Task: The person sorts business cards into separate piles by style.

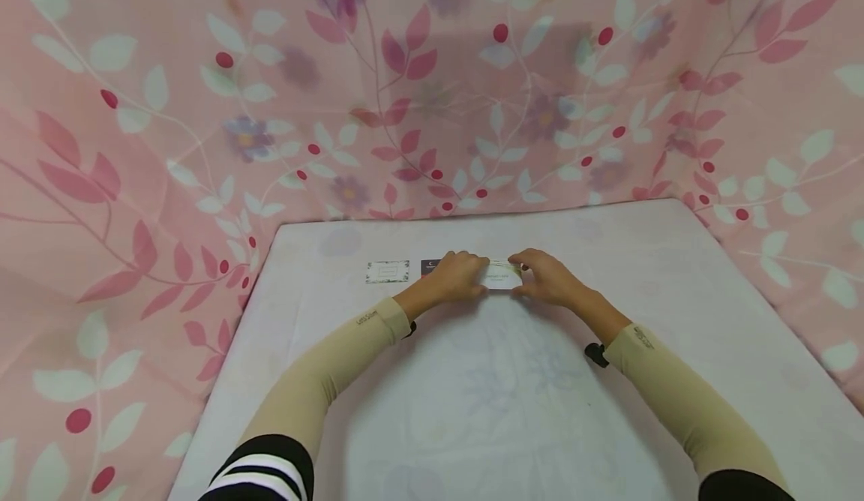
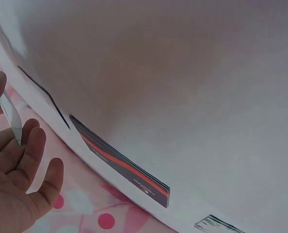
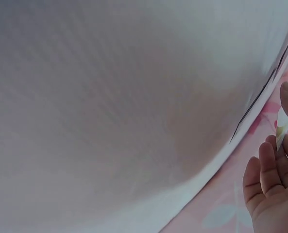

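Observation:
Both hands hold a small white business card [image 1: 501, 276] between them, near the far side of the table. My left hand [image 1: 457, 276] pinches its left end and my right hand [image 1: 545, 276] its right end. In the left wrist view, the held white card [image 2: 10, 116] is raised off the tabletop between thumb and fingers. A thin dark-edged card [image 2: 45, 94] lies on the cloth near the hands. Beside it is a black card with a red stripe [image 2: 124, 165], partly covered by the left hand in the head view. Further left lies a white card with a floral border [image 1: 388, 272].
A white cloth [image 1: 432, 403] covers the table. Pink leaf-patterned fabric [image 1: 405, 111] hangs behind the far edge and along both sides.

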`<state>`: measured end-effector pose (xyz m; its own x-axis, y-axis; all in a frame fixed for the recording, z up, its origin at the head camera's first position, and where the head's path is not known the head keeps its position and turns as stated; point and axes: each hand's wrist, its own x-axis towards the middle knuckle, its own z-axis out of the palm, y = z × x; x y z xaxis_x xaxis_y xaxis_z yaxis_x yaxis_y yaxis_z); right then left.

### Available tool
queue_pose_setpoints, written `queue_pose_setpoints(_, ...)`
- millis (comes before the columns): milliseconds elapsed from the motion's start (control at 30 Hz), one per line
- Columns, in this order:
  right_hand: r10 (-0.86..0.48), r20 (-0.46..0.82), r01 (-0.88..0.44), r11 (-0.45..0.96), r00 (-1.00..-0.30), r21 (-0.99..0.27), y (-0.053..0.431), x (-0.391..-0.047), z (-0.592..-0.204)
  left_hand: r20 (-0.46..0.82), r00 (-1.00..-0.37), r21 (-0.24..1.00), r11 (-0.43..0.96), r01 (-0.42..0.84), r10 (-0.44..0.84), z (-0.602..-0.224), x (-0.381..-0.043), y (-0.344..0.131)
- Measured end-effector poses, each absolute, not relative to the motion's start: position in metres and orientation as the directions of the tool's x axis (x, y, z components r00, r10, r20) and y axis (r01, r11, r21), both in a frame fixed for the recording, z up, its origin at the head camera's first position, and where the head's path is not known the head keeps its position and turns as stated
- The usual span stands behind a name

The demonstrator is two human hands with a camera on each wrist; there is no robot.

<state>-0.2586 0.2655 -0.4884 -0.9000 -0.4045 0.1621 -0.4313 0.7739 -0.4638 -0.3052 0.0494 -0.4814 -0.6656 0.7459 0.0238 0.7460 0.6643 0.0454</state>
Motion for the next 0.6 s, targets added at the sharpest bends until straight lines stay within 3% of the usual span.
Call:
queue_pose_setpoints(300,-0.404,0.164,-0.435,0.801,-0.9,-0.411,0.274,-0.281,-0.486,0.034,-0.696,0.062,0.693,0.718,0.718,-0.475,-0.325,0.058)
queue_pose_setpoints(600,-0.383,0.105,-0.38,0.768,-0.918,-0.515,0.277,-0.293,-0.502,-0.045,-0.714,0.066,0.715,0.696,0.699,-0.486,-0.332,0.061)
